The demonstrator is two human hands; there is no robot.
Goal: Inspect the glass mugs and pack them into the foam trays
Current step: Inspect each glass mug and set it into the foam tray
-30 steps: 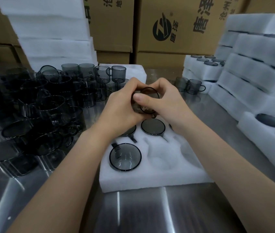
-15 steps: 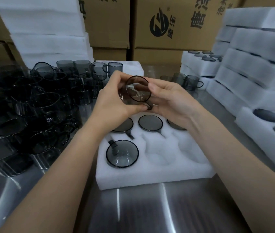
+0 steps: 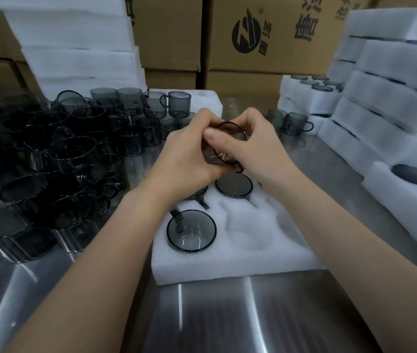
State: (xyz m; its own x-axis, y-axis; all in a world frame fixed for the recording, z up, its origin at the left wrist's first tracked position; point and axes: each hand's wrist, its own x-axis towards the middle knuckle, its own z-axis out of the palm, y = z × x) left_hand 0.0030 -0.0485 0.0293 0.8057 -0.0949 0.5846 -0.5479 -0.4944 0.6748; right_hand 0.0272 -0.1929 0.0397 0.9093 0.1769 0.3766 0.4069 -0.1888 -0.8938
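Head view, left hand [image 3: 184,159], right hand [image 3: 261,149], each grip clamped on glass mug [image 3: 226,152], carton [image 3: 281,64] printed 唐, round black logo [image 3: 247,34]

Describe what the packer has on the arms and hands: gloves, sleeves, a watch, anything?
Nothing is worn that shows. The left hand and right hand are bare, with no gloves or finger cots and no rings visible. The left forearm and right forearm are bare to the frame's edge: no sleeves, cuffs, watch or wristband in view.
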